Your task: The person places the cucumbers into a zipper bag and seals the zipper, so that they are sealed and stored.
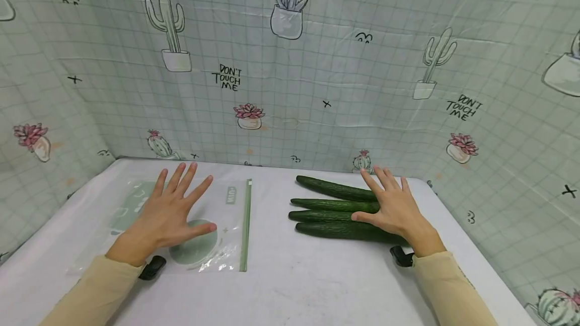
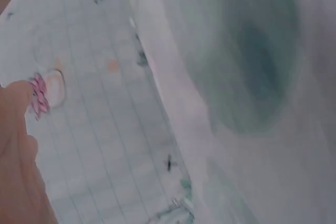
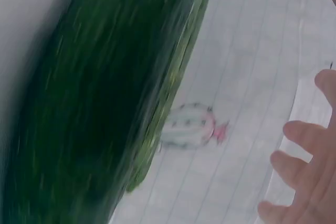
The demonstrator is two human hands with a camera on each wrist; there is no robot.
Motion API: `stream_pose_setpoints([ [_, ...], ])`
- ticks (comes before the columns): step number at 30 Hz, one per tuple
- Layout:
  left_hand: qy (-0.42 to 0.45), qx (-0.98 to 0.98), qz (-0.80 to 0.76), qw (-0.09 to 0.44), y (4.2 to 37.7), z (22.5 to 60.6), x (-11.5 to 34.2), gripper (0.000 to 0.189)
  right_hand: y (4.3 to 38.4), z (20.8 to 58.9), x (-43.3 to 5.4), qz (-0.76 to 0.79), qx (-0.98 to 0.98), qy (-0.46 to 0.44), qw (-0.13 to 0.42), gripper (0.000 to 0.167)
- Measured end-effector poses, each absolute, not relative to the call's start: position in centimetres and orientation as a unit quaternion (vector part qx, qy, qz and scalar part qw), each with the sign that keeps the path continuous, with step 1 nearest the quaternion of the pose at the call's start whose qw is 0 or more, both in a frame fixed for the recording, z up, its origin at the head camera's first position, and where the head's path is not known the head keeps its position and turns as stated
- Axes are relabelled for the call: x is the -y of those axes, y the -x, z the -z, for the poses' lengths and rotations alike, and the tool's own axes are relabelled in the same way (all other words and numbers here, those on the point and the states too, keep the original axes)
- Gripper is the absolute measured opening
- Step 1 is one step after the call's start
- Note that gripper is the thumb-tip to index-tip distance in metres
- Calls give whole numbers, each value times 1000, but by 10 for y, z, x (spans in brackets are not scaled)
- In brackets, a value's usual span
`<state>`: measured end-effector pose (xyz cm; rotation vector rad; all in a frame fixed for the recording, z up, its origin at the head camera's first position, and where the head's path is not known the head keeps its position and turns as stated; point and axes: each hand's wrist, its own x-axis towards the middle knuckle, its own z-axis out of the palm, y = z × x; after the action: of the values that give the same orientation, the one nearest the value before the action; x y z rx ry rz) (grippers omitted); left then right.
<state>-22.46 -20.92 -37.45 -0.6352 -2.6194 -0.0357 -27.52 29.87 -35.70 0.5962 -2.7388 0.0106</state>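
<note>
My left hand (image 1: 169, 215) is spread above a clear plastic zip bag (image 1: 231, 248) with green printing, which lies flat on the table's left side. A green zip strip (image 1: 246, 225) runs along the bag's right edge. On the right, several long dark green cucumbers (image 1: 323, 216) lie side by side. Over their right ends hovers my right hand (image 1: 394, 205), fingers spread, hiding part of them. Neither hand holds anything. The right wrist view shows a cucumber (image 3: 105, 93) close up; in the left wrist view the bag's green print (image 2: 247, 66) is blurred.
A white cloth covers the table (image 1: 290, 286). Behind it and along both sides hangs a gridded curtain (image 1: 294, 64) with cactus drawings. A small black device (image 1: 153, 267) sits at the left wrist, and another black device (image 1: 401, 256) at the right.
</note>
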Motion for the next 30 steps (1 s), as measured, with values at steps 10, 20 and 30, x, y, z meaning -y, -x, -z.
stream_pose_setpoints([
  [10, 278, 945, 81, 152, 216, 366, 172, 97, 267, 361, -241, -54, 944, -298, 130, 97],
  [20, 303, 941, 109, 103, 225, 371, 152, 94, 269, 371, -177, -64, 939, -335, 47, 95],
  [30, 275, 953, 127, 20, 235, 383, 153, 96, 274, 374, -130, -57, 943, -325, -44, 94],
])
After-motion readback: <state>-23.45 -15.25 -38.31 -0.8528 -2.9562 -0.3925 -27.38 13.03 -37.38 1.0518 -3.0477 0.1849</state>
